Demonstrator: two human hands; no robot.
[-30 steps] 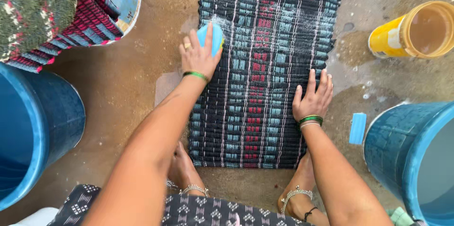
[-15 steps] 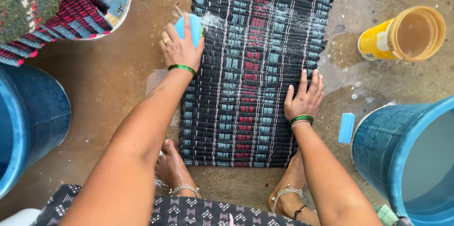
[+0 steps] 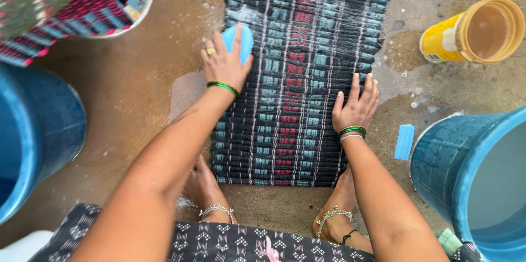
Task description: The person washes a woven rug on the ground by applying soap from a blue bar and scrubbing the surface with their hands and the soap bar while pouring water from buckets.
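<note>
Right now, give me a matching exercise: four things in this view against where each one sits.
Things:
1. scrub brush
2. yellow container
3. blue soap bar
4. right hand

Places:
A. lying on its side on the wet floor, upper right
B. flat on the woven mat's right edge
C. under the left hand, on the mat
D. on the floor beside the right blue tub

Pairs: 1-C, 2-A, 3-D, 4-B

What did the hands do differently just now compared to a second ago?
The left hand slid the blue scrubber toward the left edge of the striped mat, which it reached half a second ago, and has kept hold of it throughout. The right hand has stayed flat on the mat's right side. The yellow tub, small blue bar and blue buckets look unmoved.
</note>
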